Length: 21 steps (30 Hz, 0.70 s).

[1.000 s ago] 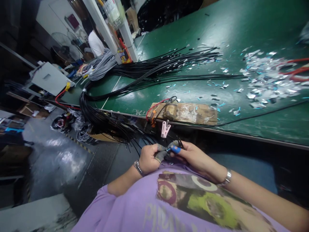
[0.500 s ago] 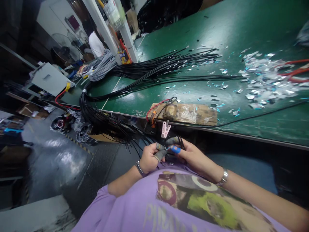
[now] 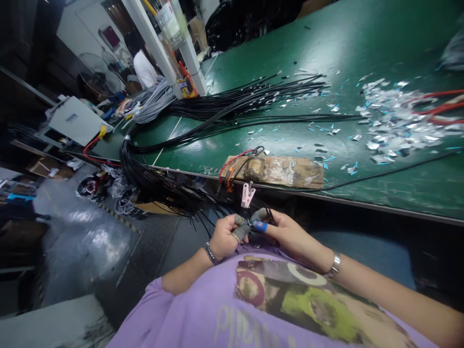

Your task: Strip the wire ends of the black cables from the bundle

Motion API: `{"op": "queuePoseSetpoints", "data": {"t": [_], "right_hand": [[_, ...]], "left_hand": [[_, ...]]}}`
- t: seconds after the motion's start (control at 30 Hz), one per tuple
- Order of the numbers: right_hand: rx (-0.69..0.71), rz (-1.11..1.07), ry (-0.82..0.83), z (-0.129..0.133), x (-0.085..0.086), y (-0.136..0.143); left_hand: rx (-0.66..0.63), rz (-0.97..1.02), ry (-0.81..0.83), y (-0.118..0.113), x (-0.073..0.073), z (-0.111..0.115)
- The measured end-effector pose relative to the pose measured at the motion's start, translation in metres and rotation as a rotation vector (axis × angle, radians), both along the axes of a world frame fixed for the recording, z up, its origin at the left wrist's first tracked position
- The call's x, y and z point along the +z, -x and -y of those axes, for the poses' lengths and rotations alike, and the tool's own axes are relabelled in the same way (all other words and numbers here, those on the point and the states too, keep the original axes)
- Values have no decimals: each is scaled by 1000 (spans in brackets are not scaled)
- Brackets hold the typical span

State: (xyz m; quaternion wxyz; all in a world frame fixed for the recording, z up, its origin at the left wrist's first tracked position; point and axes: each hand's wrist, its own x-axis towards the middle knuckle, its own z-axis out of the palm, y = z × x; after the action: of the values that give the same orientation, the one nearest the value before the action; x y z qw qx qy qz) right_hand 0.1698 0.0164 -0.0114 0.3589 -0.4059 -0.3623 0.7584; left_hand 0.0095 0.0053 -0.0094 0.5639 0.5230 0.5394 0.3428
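Close in front of my chest, my left hand (image 3: 228, 234) and my right hand (image 3: 277, 226) meet, thumbs and forefingers closed in pinches. Grey covers wrap several fingertips, and blue tape is round my right thumb. Between the fingertips a thin cable end shows a little bare, light-coloured wire; most of it is hidden. Dark cable strands stick up between my right fingers. Just above the hands, a pink clothespin (image 3: 248, 194) is fixed at the bench edge by a wooden block (image 3: 290, 172). A bundle of black cables (image 3: 152, 186) hangs over the edge to the left.
Black cables (image 3: 224, 105) lie along the green bench (image 3: 348, 43). Foil scraps and blue bits (image 3: 395, 125) are heaped at the right, near red handles (image 3: 440, 118). Grey cables (image 3: 155, 104) lie by a white post (image 3: 190, 58). A person (image 3: 144, 67) is in the background.
My right thumb and fingertips have shifted slightly left, closer to the left fingertips. The left hand keeps its pinch, and the view has tilted very slightly.
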Motion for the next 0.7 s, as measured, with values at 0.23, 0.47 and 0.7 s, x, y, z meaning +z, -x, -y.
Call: {"op": "queuePoseSetpoints", "data": {"t": [0.23,0.47,0.7], "right_hand": [[-1,-91,130,-3,-5,1],[186,-172,368,-7,-8,-4],[364,102,-85,-15,-1,-8]], "left_hand": [[34,16,55,-2,1,1],[-101,-14,2,1,-2,5],[-201,-46,76,3,-1,3]]}}
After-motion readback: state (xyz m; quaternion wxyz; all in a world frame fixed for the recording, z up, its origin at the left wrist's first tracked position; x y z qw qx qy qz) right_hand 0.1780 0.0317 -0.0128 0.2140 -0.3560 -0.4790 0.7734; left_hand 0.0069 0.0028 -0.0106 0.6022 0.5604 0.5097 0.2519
